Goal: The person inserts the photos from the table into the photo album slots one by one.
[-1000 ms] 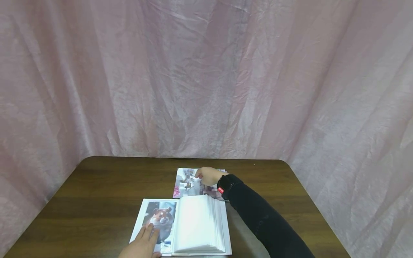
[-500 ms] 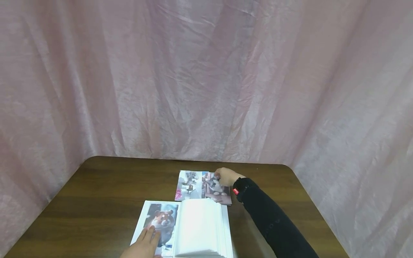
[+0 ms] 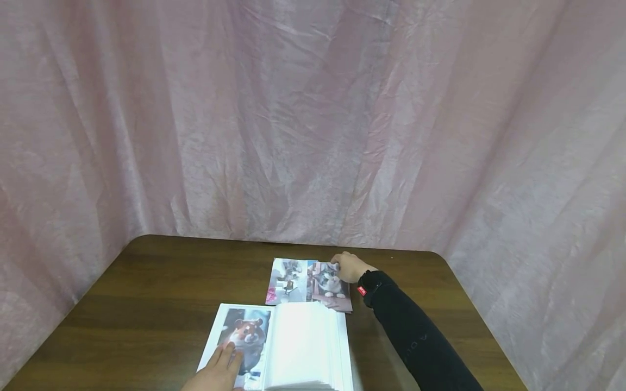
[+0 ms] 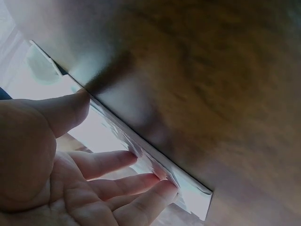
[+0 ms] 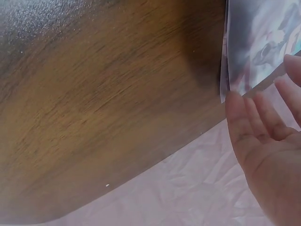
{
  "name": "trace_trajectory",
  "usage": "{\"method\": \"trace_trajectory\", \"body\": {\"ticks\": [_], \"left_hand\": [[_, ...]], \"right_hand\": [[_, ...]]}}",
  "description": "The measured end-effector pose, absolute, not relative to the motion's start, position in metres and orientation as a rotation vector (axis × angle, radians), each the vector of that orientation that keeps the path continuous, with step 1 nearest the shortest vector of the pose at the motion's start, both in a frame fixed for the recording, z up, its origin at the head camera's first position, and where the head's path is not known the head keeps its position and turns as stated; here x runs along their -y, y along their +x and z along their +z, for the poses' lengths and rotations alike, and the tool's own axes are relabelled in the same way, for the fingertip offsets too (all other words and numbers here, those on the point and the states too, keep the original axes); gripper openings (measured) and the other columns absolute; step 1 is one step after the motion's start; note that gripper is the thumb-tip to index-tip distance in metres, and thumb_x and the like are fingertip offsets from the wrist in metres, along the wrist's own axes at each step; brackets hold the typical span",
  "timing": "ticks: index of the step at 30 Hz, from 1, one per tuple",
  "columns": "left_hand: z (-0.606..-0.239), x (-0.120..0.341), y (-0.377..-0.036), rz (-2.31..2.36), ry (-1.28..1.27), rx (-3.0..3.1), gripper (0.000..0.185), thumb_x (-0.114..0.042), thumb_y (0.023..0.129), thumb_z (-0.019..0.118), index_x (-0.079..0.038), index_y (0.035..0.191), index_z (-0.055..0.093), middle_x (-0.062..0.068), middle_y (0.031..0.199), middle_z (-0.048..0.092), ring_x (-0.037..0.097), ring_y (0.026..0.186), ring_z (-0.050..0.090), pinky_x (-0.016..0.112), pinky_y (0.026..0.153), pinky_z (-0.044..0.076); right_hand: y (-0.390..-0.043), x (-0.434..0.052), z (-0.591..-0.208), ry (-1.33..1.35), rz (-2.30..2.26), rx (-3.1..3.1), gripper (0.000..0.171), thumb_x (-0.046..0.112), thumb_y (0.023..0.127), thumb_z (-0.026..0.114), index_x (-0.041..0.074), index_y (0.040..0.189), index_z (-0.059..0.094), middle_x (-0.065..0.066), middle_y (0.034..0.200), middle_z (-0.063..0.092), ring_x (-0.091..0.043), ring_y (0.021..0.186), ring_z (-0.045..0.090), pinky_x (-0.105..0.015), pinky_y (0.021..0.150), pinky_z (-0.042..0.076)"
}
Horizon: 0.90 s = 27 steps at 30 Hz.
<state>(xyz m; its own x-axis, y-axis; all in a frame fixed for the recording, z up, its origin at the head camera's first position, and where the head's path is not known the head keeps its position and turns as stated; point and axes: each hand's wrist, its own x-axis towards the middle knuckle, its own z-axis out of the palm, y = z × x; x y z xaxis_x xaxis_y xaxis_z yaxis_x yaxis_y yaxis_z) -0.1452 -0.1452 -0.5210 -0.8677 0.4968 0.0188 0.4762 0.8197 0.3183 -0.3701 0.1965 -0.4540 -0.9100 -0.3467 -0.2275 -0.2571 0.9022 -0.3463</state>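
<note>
Left hand, grip relaxed, rests on an open album. Right hand, grip loose, apparently touches a cat photo.

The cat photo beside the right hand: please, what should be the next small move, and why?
Probably the right hand should gently lift the cat photo by its far right corner. Its fingers are about at that corner, the left hand rests on the open album, and the white page shows no picture.
</note>
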Motion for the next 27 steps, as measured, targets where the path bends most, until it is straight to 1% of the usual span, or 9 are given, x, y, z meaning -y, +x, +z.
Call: {"method": "trace_trajectory", "body": {"ticks": [3,7,11,16,20,23,27], "left_hand": [[-0.524,0.146,-0.145,0.489,0.786,-2.942,0.068,-0.034,0.081,0.077,0.017,0.12,0.057,0.042,0.126,0.051,0.061,0.116,0.048,0.064,0.092,0.046],[-0.525,0.147,-0.146,0.474,0.796,-2.949,0.068,-0.033,0.081,0.077,0.018,0.12,0.056,0.042,0.126,0.05,0.062,0.116,0.049,0.064,0.091,0.047],[-0.519,0.145,-0.144,0.506,0.741,-2.926,0.068,-0.033,0.081,0.078,0.017,0.122,0.056,0.042,0.129,0.049,0.063,0.119,0.046,0.064,0.091,0.047],[-0.511,0.141,-0.143,0.513,0.664,-2.902,0.068,-0.033,0.081,0.079,0.015,0.123,0.056,0.041,0.131,0.048,0.062,0.122,0.044,0.063,0.092,0.047],[-0.511,0.139,-0.143,0.528,0.627,-2.894,0.068,-0.032,0.08,0.08,0.014,0.123,0.056,0.041,0.132,0.048,0.062,0.123,0.043,0.064,0.093,0.047],[-0.511,0.139,-0.142,0.529,0.635,-2.91,0.068,-0.032,0.079,0.08,0.014,0.123,0.056,0.042,0.131,0.048,0.063,0.122,0.044,0.065,0.091,0.047],[-0.51,0.14,-0.142,0.519,0.666,-2.936,0.067,-0.032,0.079,0.081,0.013,0.122,0.056,0.042,0.129,0.049,0.063,0.12,0.046,0.065,0.09,0.048]], "right_hand": [[-0.373,-0.197,-0.456,-0.434,-0.435,-2.797,0.048,0.005,0.092,0.065,0.005,0.139,0.055,-0.017,0.136,0.052,-0.036,0.131,0.046,-0.05,0.105,0.042],[-0.374,-0.198,-0.46,-0.421,-0.425,-2.783,0.058,0.013,0.092,0.069,0.006,0.146,0.048,-0.019,0.144,0.049,-0.04,0.137,0.039,-0.055,0.109,0.038],[-0.374,-0.197,-0.462,-0.424,-0.408,-2.777,0.065,0.021,0.092,0.072,0.005,0.149,0.044,-0.018,0.148,0.048,-0.041,0.14,0.038,-0.055,0.111,0.036],[-0.374,-0.197,-0.463,-0.436,-0.411,-2.785,0.066,0.022,0.091,0.075,0.006,0.148,0.045,-0.017,0.146,0.05,-0.041,0.139,0.039,-0.054,0.111,0.036],[-0.375,-0.198,-0.464,-0.463,-0.405,-2.816,0.065,0.022,0.089,0.077,0.006,0.145,0.049,-0.018,0.142,0.052,-0.041,0.135,0.042,-0.054,0.108,0.039],[-0.376,-0.198,-0.464,-0.486,-0.411,-2.863,0.059,0.019,0.089,0.077,0.004,0.14,0.054,-0.017,0.136,0.055,-0.04,0.13,0.046,-0.052,0.106,0.042],[-0.376,-0.199,-0.463,-0.518,-0.456,-2.941,0.042,0.006,0.088,0.073,0.001,0.129,0.063,-0.016,0.124,0.06,-0.035,0.118,0.055,-0.046,0.1,0.047]]}}
